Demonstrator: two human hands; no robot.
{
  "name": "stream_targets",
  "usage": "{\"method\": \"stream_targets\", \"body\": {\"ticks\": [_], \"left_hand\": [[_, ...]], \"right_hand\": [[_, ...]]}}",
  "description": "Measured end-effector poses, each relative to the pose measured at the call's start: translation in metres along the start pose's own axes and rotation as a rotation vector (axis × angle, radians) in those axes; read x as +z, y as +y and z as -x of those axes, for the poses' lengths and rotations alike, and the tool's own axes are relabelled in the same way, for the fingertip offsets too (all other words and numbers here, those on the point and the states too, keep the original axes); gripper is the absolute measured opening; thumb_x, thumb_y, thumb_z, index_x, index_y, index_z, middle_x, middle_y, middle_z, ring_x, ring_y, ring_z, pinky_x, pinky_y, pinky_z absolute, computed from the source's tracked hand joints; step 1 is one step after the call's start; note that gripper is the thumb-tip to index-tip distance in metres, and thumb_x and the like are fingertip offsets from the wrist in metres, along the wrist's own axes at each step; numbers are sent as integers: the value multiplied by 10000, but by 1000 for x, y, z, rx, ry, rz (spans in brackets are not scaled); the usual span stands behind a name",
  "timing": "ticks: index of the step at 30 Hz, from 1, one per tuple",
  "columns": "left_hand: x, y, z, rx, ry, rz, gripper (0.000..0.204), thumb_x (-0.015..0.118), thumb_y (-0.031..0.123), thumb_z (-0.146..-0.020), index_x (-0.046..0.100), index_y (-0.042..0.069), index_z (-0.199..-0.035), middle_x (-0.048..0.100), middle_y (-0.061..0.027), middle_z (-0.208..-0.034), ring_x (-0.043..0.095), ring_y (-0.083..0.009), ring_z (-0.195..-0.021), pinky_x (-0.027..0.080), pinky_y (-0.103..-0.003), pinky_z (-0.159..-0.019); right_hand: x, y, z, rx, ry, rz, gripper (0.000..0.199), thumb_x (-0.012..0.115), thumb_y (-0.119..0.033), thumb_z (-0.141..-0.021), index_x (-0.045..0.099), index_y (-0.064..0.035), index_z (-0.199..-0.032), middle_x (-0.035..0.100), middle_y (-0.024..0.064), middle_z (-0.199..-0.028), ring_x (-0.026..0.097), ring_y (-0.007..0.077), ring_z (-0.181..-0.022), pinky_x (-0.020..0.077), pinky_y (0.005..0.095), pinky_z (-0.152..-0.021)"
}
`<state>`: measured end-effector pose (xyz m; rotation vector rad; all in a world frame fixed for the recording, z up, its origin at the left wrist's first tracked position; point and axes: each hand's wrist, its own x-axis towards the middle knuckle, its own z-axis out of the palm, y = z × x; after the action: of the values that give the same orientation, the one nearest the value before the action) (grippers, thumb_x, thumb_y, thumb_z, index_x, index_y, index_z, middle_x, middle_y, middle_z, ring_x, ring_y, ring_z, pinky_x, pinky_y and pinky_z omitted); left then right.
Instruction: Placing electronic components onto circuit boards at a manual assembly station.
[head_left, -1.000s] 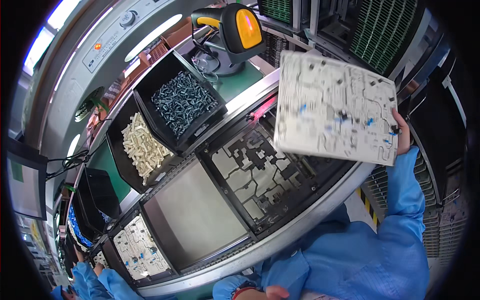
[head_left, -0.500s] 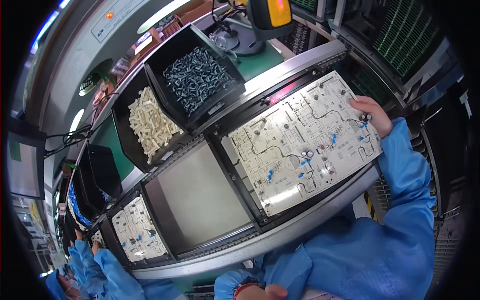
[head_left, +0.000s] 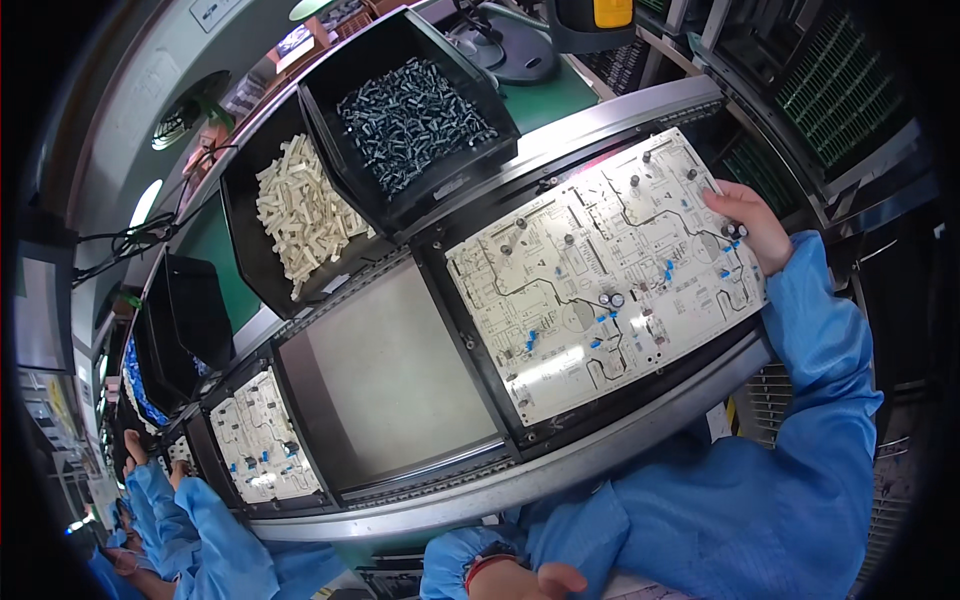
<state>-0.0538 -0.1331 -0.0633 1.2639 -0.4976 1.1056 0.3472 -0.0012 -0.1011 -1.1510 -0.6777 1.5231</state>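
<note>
My right hand (head_left: 752, 222) grips the right end of a large pale circuit board (head_left: 550, 280), thumb over its corner. The board carries black capacitors and small blue parts, with printed lines across its face. It lies over a black carrier frame (head_left: 465, 345) on the conveyor, its left edge close beside the frame's crossbar. At the lower edge my left hand (head_left: 520, 582) is cut off by the picture; a thumb and a red wristband show, while the other fingers are out of sight. This hand is apart from the board.
Beyond the rail stand black bins of dark small metal parts (head_left: 415, 125) and cream-coloured pieces (head_left: 300, 210). A second, smaller-looking board (head_left: 265, 440) sits farther left on the line. Co-workers' blue sleeves (head_left: 215, 530) are at lower left. A yellow-and-black device (head_left: 590, 20) hangs above.
The board has shifted slightly left, narrowing the gap to the frame's crossbar, with my right hand still on it. The whole view has turned a little. My left hand stays low.
</note>
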Motion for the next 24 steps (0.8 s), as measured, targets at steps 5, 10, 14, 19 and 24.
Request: {"method": "stream_targets", "body": {"ticks": [5,10,14,19,24], "left_hand": [[2,2,9,-72,-50,42,344,444,454,-884,610,190,-1028,551,-10,-1137,404,-288,-1185,157,-580,-905],[4,-2,15,64,-168,53,358,448,451,-887,606,195,-1081,538,-13,-1187,410,-289,-1171,161,-575,-916],[6,3,15,-82,-79,44,345,464,439,-880,606,222,-1107,532,7,-1226,414,-291,-1150,182,-563,-919],[19,5,11,35,49,-4,261,482,411,-872,654,249,-984,564,19,-1160,413,-305,-1147,200,-553,-913],[60,35,18,66,-5,-179,290,474,404,-878,683,209,-927,576,9,-1148,415,-334,-1133,209,-547,-909]], "right_hand": [[3,2,-7,-59,34,239,311,479,-165,-950,516,2,-1210,607,66,-1055,584,122,-949,454,245,-857],[14,-8,-3,-186,-11,622,357,452,-176,-960,474,-19,-1280,496,53,-1128,467,116,-1057,398,231,-890],[-7,-20,2,-62,-111,1240,448,451,-175,-953,381,-6,-1362,355,80,-1240,307,163,-1200,301,285,-995],[58,-31,7,-342,-261,1348,505,502,-176,-897,390,-15,-1363,359,104,-1278,314,222,-1210,229,321,-1033],[148,-10,37,-512,-510,1422,610,531,-308,-845,395,-17,-1364,338,150,-1373,278,276,-1308,208,340,-1057]]}}
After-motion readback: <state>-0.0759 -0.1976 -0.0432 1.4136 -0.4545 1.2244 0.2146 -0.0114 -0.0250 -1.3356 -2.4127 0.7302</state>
